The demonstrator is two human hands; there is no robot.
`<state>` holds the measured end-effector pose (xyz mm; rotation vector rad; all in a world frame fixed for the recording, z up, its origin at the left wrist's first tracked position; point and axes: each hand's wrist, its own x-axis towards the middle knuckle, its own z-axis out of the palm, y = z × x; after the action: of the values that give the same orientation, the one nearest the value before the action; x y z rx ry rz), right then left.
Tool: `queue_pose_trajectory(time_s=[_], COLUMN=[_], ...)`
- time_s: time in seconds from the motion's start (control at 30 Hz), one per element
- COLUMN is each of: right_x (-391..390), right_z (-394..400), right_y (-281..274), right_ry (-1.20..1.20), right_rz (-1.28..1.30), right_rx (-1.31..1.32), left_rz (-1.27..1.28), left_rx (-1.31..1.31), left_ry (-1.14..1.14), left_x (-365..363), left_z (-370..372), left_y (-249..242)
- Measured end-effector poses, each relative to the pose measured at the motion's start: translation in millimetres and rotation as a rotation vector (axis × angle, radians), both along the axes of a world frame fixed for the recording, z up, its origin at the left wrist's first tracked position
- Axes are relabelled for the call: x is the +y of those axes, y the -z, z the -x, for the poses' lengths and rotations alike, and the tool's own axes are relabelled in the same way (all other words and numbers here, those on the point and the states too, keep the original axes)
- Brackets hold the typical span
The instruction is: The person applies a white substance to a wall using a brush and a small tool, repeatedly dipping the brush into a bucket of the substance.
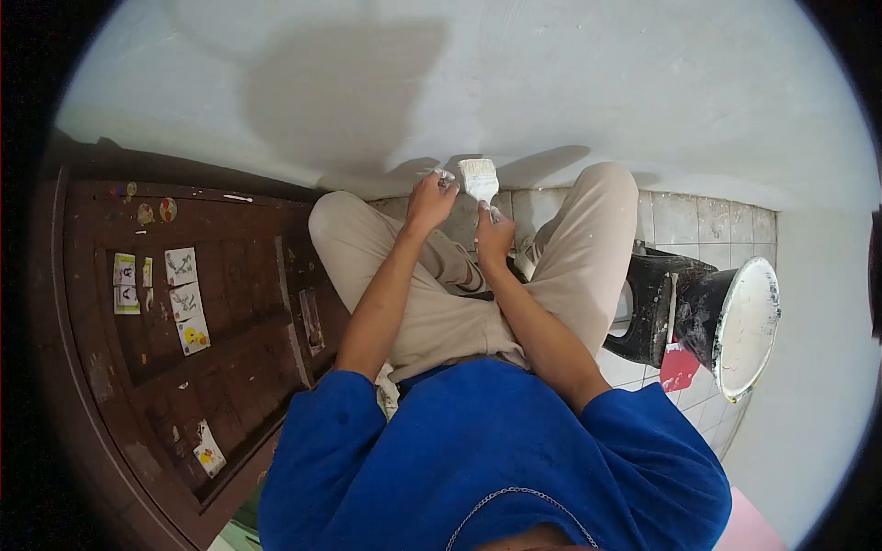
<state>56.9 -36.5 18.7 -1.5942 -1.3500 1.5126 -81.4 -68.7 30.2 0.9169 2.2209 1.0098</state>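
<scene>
A paintbrush (479,179) with white, paint-covered bristles points up towards the wall. My right hand (494,232) is closed round its handle, below the bristles. Just left of the brush is my left hand (432,198), with its fingers bent and a small whitish thing, too small to make out, at the fingertips. The left hand and the brush are apart. Both hands are between my raised knees, in front of the pale wall (542,92).
At the right, a bucket of white paint (749,326) stands by a black stool-like object (652,303) and a red item (678,367) on the tiled floor (707,225). A brown wooden door with stickers (230,266) is at the left.
</scene>
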Motion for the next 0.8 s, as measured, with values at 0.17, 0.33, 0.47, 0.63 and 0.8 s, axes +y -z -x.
queue_pose_trajectory(time_s=[0.17,0.33,0.47,0.63,0.8], right_x=[1,8,14,7,9], right_z=[4,17,16,6,8], right_y=[-8,32,8,0,27], right_ry=[-0.004,0.019,-0.001,-0.01,0.009], right_rz=[-0.021,-0.093,-0.056,-0.102,0.013], right_rx=[-0.022,-0.081,0.017,-0.004,-0.024], left_rz=[0.006,0.025,0.025,0.065,0.067], left_rx=[-0.034,-0.005,-0.064,-0.032,-0.032], left_ry=[-0.053,-0.06,-0.077,-0.111,-0.102], left_x=[6,3,0,-1,2], left_z=[7,9,9,10,10], left_y=[8,6,2,-2,-4])
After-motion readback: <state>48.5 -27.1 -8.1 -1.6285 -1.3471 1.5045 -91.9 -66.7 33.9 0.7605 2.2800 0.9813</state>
